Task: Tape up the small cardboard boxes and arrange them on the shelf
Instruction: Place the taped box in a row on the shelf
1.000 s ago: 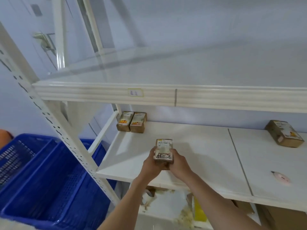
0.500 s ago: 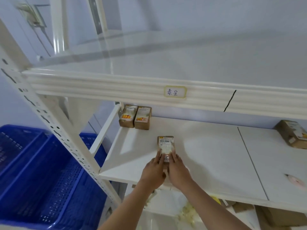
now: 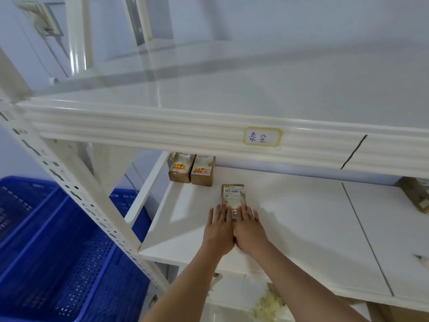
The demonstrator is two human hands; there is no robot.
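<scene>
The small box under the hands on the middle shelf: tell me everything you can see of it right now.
The small box is brown cardboard, oblong, lying flat on the white middle shelf with its long side running front to back. A pale label with a barcode and a glossy strip, probably tape, cover its top. The left hand and right hand lie on its near end with straight fingers, hiding that part. It sits apart from the two boxes standing in the back left corner.

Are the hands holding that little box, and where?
Not gripped: both hands, left and right, lie flat with straight fingers on the near end of the small box.
</scene>
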